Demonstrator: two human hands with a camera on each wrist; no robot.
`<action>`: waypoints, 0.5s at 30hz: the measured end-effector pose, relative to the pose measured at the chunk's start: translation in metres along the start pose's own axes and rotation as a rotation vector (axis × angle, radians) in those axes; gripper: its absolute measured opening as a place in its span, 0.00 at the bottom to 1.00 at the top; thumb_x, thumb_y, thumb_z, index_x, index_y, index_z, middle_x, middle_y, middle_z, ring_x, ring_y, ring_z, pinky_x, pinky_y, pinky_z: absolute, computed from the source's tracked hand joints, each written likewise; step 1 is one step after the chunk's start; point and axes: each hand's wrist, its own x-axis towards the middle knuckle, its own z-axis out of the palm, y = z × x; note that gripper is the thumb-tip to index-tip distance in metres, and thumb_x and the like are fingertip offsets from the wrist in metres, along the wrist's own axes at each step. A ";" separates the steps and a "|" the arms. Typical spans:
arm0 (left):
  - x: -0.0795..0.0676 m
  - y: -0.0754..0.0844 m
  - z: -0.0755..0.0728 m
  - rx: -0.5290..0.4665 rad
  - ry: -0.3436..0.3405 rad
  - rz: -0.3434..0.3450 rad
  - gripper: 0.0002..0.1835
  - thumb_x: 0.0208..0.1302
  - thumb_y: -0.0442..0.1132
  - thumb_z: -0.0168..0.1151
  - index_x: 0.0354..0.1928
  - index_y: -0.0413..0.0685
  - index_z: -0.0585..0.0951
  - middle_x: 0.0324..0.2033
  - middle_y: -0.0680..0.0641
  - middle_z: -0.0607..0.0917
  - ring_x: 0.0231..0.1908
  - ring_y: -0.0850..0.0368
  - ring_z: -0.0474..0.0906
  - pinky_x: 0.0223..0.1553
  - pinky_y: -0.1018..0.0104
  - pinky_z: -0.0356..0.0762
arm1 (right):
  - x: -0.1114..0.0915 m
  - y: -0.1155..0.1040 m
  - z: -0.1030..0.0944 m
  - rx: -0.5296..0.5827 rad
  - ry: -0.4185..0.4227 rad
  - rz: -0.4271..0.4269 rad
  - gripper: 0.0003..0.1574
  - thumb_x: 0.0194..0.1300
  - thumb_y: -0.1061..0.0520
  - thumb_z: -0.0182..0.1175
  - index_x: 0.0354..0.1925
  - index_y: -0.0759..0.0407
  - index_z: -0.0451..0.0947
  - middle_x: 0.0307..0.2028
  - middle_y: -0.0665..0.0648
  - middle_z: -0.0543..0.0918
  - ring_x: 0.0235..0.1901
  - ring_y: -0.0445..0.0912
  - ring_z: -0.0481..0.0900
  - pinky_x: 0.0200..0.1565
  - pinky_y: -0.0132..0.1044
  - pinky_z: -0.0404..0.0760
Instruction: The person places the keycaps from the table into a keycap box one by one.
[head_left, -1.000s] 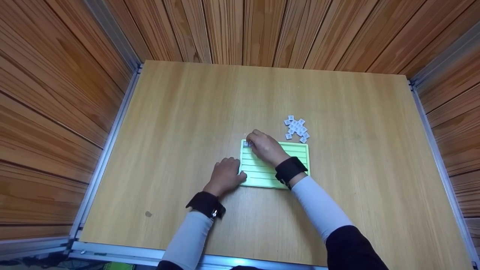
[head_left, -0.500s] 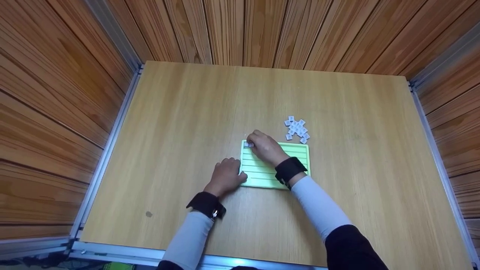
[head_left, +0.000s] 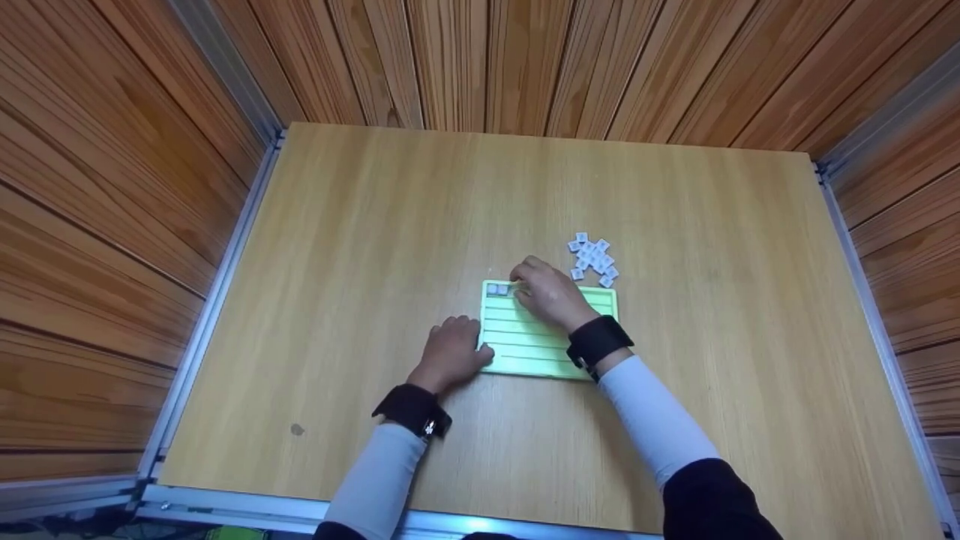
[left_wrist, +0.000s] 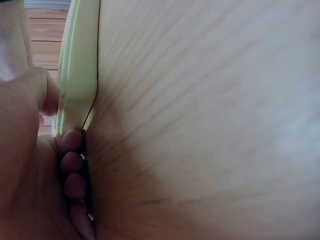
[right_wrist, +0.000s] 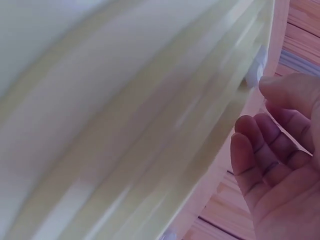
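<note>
A light green ridged tray [head_left: 525, 369] lies on the table, with two small whitish square tiles [head_left: 497, 289] side by side in the left end of its far row. My left hand [head_left: 450, 349] holds the tray's near left corner. In the left wrist view its thumb [left_wrist: 45, 92] presses on the rim and its fingertips [left_wrist: 74, 162] line up against the side. My right hand [head_left: 551, 294] hovers over the far row, just right of the tiles, with loosely bent fingers and nothing between them. In the right wrist view the thumb is right by a tile [right_wrist: 256, 66].
Beyond the tray's far right corner lies a loose cluster of several white tiles [head_left: 592, 256], some overlapping or touching. Wooden panel walls [head_left: 525, 67] enclose the wooden table [head_left: 337, 262] at the back and sides. A metal rail [head_left: 247, 504] runs along its front edge.
My right hand has let go of a tile in the far row and shifted right, uncovering the two tiles. The left hand and the tray stay where they were.
</note>
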 end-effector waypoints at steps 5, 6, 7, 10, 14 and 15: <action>0.001 -0.001 0.000 -0.006 -0.017 -0.011 0.12 0.60 0.50 0.56 0.32 0.49 0.73 0.31 0.49 0.73 0.37 0.50 0.69 0.42 0.52 0.67 | -0.007 0.010 -0.006 -0.001 0.001 0.022 0.16 0.66 0.59 0.66 0.51 0.60 0.81 0.47 0.57 0.81 0.45 0.51 0.82 0.46 0.47 0.81; 0.001 -0.001 0.000 -0.006 -0.019 -0.013 0.12 0.60 0.50 0.56 0.32 0.49 0.73 0.31 0.49 0.72 0.37 0.50 0.69 0.42 0.53 0.67 | -0.008 0.012 -0.007 -0.004 0.005 0.022 0.16 0.66 0.59 0.66 0.52 0.60 0.81 0.47 0.58 0.81 0.45 0.51 0.82 0.46 0.47 0.81; 0.001 -0.001 0.000 -0.008 -0.019 -0.013 0.12 0.60 0.50 0.56 0.32 0.49 0.74 0.31 0.49 0.72 0.37 0.50 0.68 0.42 0.53 0.67 | -0.009 0.014 -0.008 -0.004 0.010 0.023 0.17 0.66 0.59 0.66 0.53 0.60 0.81 0.47 0.58 0.81 0.45 0.52 0.82 0.46 0.47 0.81; 0.001 -0.001 0.000 -0.006 -0.020 -0.013 0.12 0.60 0.50 0.56 0.32 0.49 0.73 0.31 0.50 0.72 0.37 0.50 0.68 0.42 0.53 0.67 | -0.013 0.019 -0.011 -0.001 0.030 0.025 0.19 0.65 0.59 0.67 0.54 0.60 0.80 0.47 0.59 0.81 0.46 0.52 0.82 0.46 0.47 0.81; 0.000 0.000 0.001 -0.005 -0.018 -0.010 0.11 0.60 0.49 0.55 0.31 0.49 0.72 0.30 0.50 0.71 0.36 0.50 0.67 0.41 0.53 0.66 | -0.018 0.025 -0.014 0.012 0.055 0.025 0.20 0.64 0.60 0.67 0.54 0.61 0.80 0.48 0.59 0.82 0.46 0.53 0.82 0.46 0.48 0.81; 0.000 0.000 0.001 -0.005 -0.019 -0.010 0.11 0.60 0.49 0.55 0.30 0.49 0.72 0.30 0.50 0.71 0.36 0.50 0.67 0.41 0.54 0.66 | -0.020 0.027 -0.015 0.012 0.061 0.020 0.19 0.64 0.61 0.67 0.54 0.61 0.80 0.48 0.60 0.82 0.46 0.53 0.82 0.46 0.48 0.81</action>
